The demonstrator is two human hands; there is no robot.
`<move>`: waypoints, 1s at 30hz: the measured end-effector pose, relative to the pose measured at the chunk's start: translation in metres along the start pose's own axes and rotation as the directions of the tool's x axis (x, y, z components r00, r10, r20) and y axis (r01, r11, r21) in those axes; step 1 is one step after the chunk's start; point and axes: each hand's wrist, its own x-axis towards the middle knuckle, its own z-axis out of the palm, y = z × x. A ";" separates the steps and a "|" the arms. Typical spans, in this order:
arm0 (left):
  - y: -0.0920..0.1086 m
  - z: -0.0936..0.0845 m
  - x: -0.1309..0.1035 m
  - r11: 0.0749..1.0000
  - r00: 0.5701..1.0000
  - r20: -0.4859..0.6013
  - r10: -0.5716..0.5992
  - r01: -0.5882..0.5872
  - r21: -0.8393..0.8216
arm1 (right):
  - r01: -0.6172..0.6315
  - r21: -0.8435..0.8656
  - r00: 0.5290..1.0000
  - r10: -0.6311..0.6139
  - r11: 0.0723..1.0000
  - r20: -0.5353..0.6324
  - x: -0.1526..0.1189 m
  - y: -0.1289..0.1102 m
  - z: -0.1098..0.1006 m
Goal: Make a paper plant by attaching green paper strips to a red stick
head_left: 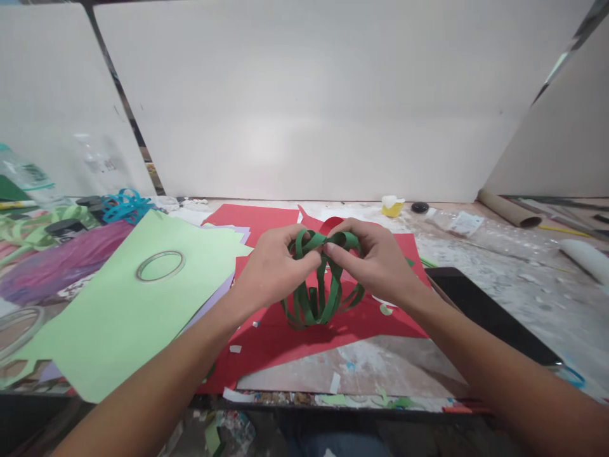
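Note:
A round openwork ball of dark green paper strips is between my two hands, above red paper. My left hand pinches the strips at the top of the ball from the left. From the right, my right hand closes its thumb and fingers on the same gathered top, close to the left thumb. The strips bow outward below the fingers and curve together at the bottom. Part of the top is hidden behind my fingers. A red curved paper piece shows just behind the hands.
Light green sheets lie left, with a tape roll on top. Blue paper strips and a pink plastic bag sit farther left. At right are a black phone and a cardboard tube. White boards stand behind.

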 end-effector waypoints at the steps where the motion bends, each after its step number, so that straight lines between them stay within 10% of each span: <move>1: 0.000 0.001 0.000 1.000 1.000 -0.017 -0.004 0.005 0.014 | 0.004 -0.014 1.000 -0.005 1.000 -0.016 0.000 0.000 0.001; 14: -0.002 0.008 -0.002 0.994 0.989 -0.150 0.008 0.009 0.112 | 0.027 -0.061 0.998 -0.030 0.998 -0.055 -0.002 -0.002 0.009; 30: -0.003 0.001 0.001 0.999 0.999 -0.032 -0.012 0.011 -0.044 | 0.033 -0.190 0.989 -0.059 0.981 -0.135 -0.002 -0.004 0.003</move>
